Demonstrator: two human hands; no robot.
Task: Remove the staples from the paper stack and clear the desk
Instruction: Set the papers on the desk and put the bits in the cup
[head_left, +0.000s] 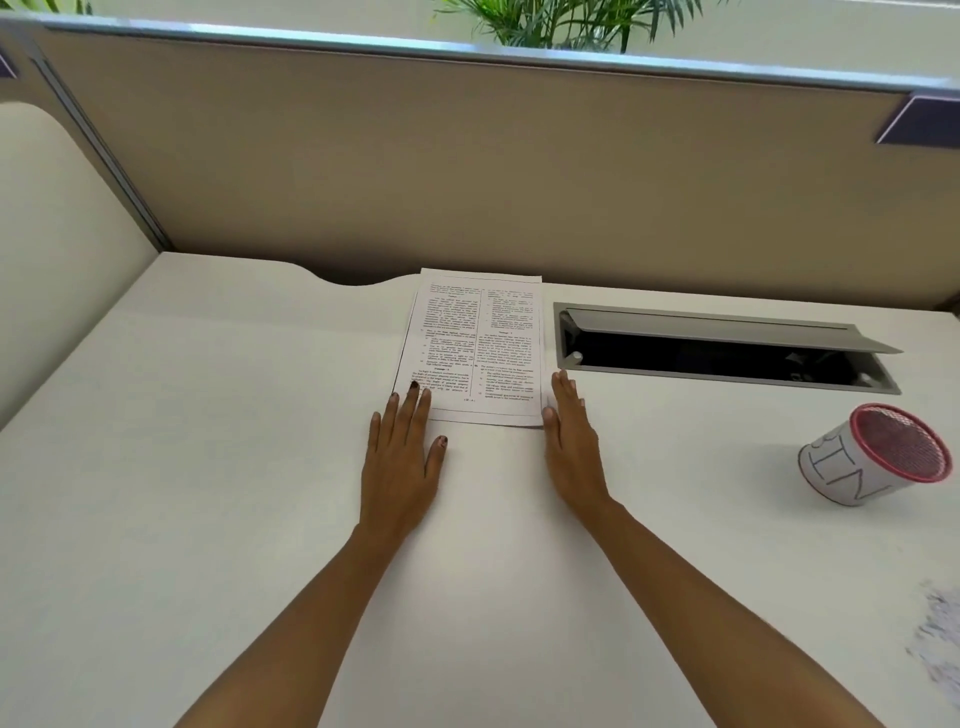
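White paper stack (475, 345) lies flat on desk (234, 441), near rear edge, just left of open cable tray (722, 345). Top sheet: two columns of small black print, thin border; sheets beneath slightly fanned at edges. Staples not discernible. Left hand (402, 452) flat, straight fingers on stack's near-left corner. Right hand (571, 441) flat, fingers straight, along near-right edge. Red-rimmed mesh cup (878, 454) well right.
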